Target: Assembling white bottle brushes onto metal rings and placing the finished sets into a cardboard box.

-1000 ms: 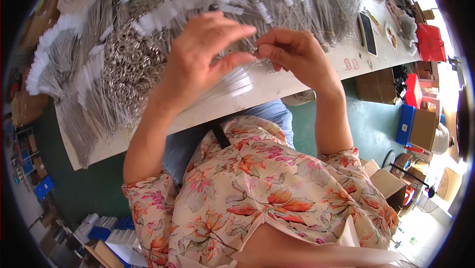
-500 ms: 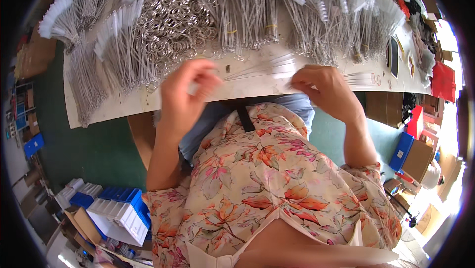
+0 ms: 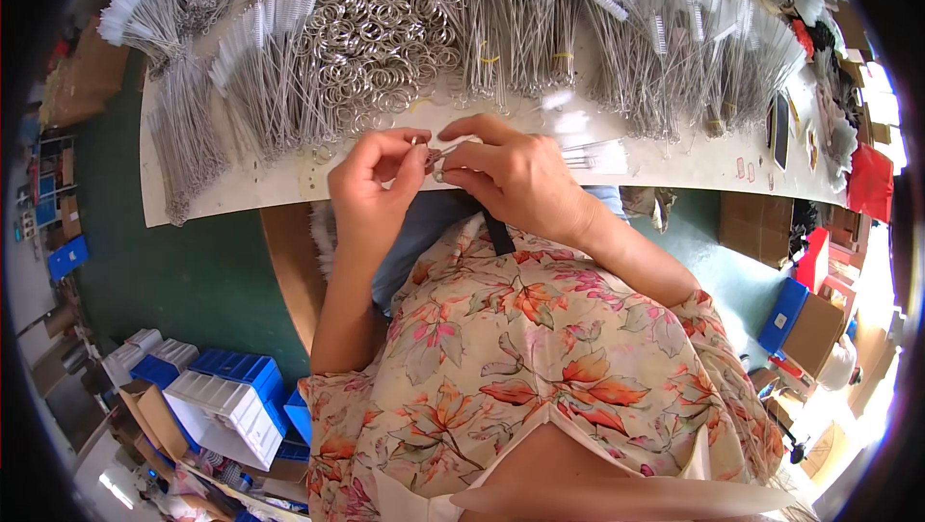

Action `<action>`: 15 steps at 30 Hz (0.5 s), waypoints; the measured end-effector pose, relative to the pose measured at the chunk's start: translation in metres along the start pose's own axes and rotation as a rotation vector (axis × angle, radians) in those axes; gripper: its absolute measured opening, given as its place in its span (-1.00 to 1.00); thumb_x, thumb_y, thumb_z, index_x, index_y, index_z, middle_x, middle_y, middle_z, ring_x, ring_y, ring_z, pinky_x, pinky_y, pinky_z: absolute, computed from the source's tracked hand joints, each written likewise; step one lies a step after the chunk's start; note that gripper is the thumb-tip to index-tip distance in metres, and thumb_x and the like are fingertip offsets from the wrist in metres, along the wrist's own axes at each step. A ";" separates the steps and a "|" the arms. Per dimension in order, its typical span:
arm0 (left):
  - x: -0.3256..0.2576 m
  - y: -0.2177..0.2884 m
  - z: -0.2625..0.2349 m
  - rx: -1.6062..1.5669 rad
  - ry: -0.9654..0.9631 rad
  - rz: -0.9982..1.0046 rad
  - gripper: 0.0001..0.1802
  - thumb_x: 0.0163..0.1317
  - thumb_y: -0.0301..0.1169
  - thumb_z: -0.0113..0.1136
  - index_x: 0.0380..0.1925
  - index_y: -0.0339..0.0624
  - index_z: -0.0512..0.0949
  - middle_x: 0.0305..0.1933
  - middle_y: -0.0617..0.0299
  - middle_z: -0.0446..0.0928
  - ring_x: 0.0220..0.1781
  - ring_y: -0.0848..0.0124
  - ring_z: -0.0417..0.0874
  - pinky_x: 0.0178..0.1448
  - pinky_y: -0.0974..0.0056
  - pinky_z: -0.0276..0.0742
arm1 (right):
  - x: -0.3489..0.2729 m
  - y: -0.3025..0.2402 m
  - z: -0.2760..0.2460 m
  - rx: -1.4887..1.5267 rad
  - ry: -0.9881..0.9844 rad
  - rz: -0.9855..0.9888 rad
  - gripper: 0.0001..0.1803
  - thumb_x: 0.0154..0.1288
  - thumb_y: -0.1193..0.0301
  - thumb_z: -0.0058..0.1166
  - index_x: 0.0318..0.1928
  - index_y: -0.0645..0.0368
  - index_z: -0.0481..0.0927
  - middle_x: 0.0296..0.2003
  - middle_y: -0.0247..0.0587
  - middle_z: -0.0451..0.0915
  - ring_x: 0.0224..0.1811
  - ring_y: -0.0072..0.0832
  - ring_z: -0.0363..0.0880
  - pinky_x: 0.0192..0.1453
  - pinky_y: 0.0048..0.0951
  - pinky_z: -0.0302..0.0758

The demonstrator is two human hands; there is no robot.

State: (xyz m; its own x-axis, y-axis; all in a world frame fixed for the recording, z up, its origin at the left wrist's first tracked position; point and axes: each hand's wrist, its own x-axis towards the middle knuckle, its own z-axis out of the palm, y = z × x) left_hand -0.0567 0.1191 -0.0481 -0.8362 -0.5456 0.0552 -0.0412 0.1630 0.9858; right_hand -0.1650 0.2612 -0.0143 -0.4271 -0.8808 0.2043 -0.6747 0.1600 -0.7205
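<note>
My left hand (image 3: 378,170) and my right hand (image 3: 525,175) meet over the table's front edge, fingertips almost touching. Thumb and forefinger of the left are pinched on a small metal ring (image 3: 418,141). My right hand is closed round the looped ends of a few thin wire-stemmed brushes (image 3: 593,154), whose stems run out to the right behind it. How many brushes there are, and whether the ring is through their loops, I cannot tell. Behind my hands lies a heap of shiny split rings (image 3: 376,40).
Bundles of white-bristled wire brushes (image 3: 265,79) flank the ring heap, with more brushes (image 3: 665,59) along the back right. A dark phone-like slab (image 3: 779,129) lies at the right of the white table (image 3: 231,196). Cardboard boxes (image 3: 756,228) and plastic bins (image 3: 226,416) stand below.
Both hands have come together; the right moved left and now grips the brush wires. My left hand, blurred before, now pinches a ring. The view has shifted slightly.
</note>
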 end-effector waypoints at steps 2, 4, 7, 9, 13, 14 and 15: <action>0.005 0.024 -0.008 -0.256 0.003 0.037 -0.93 0.13 -0.64 0.13 -0.38 -0.32 0.46 -0.20 0.11 0.57 -0.31 0.55 0.59 -0.23 0.46 0.56 | 0.004 -0.004 0.003 0.018 -0.010 -0.040 -0.91 0.10 0.49 0.11 -0.35 0.20 0.58 -0.37 -0.17 0.55 -0.48 -0.27 0.53 -0.37 -0.38 0.48; 0.010 0.036 -0.020 -0.219 -0.030 0.033 -0.91 0.13 -0.63 0.13 -0.34 -0.32 0.51 -0.21 0.09 0.56 -0.30 0.53 0.58 -0.25 0.47 0.52 | 0.008 -0.003 0.000 0.106 -0.018 -0.061 -0.92 0.13 0.50 0.10 -0.33 0.22 0.57 -0.39 -0.20 0.55 -0.50 -0.37 0.52 -0.40 -0.44 0.47; 0.016 0.039 -0.033 0.058 -0.212 0.367 -0.84 0.09 -0.65 0.15 -0.29 -0.28 0.58 -0.16 0.07 0.52 -0.28 0.50 0.55 -0.29 0.49 0.47 | 0.009 -0.016 -0.014 0.365 -0.121 0.115 -0.90 0.20 0.48 0.07 -0.30 0.25 0.56 -0.41 -0.28 0.53 -0.52 -0.56 0.47 -0.45 -0.56 0.43; 0.019 0.046 -0.040 -0.009 -0.277 0.345 -0.82 0.09 -0.65 0.15 -0.28 -0.28 0.58 -0.15 0.09 0.51 -0.27 0.49 0.56 -0.28 0.49 0.49 | 0.007 -0.019 -0.018 0.539 -0.207 0.310 -0.88 0.24 0.45 0.05 -0.29 0.27 0.55 -0.42 -0.33 0.52 -0.53 -0.67 0.43 -0.47 -0.62 0.40; 0.024 0.056 -0.041 -0.096 -0.385 0.311 -0.78 0.06 -0.67 0.13 -0.25 -0.28 0.58 -0.13 0.09 0.50 -0.23 0.47 0.58 -0.21 0.46 0.58 | 0.004 -0.017 -0.018 0.832 -0.243 0.418 -0.81 0.26 0.38 0.05 -0.26 0.27 0.57 -0.52 -0.35 0.55 -0.59 -0.74 0.38 -0.51 -0.65 0.34; 0.025 0.056 -0.041 -0.094 -0.390 0.309 -0.78 0.06 -0.67 0.13 -0.25 -0.28 0.58 -0.13 0.09 0.50 -0.23 0.47 0.58 -0.21 0.46 0.58 | 0.004 -0.016 -0.018 0.877 -0.261 0.419 -0.79 0.28 0.36 0.04 -0.26 0.27 0.57 -0.50 -0.37 0.56 -0.59 -0.75 0.38 -0.51 -0.66 0.34; 0.026 0.056 -0.042 -0.076 -0.406 0.325 -0.77 0.06 -0.68 0.12 -0.24 -0.29 0.57 -0.14 0.09 0.50 -0.23 0.46 0.58 -0.20 0.44 0.60 | 0.003 -0.015 -0.018 0.879 -0.257 0.419 -0.79 0.28 0.36 0.04 -0.26 0.27 0.57 -0.50 -0.37 0.56 -0.59 -0.75 0.38 -0.51 -0.66 0.34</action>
State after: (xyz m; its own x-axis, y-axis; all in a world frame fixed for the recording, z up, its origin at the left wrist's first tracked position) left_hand -0.0579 0.0796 0.0153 -0.9445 -0.1115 0.3090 0.2828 0.2024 0.9376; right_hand -0.1669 0.2636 0.0089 -0.3152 -0.9148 -0.2524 0.2285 0.1850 -0.9558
